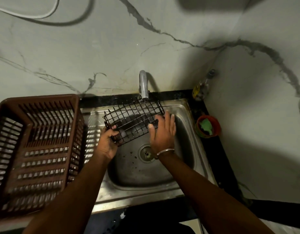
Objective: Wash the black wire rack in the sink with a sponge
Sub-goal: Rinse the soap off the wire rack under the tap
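The black wire rack (129, 114) is held tilted over the steel sink (184, 176), just under the tap spout (144, 86). My left hand (107, 141) grips its near left corner, thumb on top of the wires. My right hand (163, 132) lies against the rack's right end with fingers straight and spread, holding nothing. A green sponge (205, 124) sits in a small red-orange tub (216, 125) on the counter right of the sink, apart from both hands.
A large brown plastic dish basket (37, 149) stands on the drainboard to the left, close to my left forearm. The drain (146, 153) lies below the rack. A bottle (203, 86) stands in the back right corner. Marble walls close the back and right.
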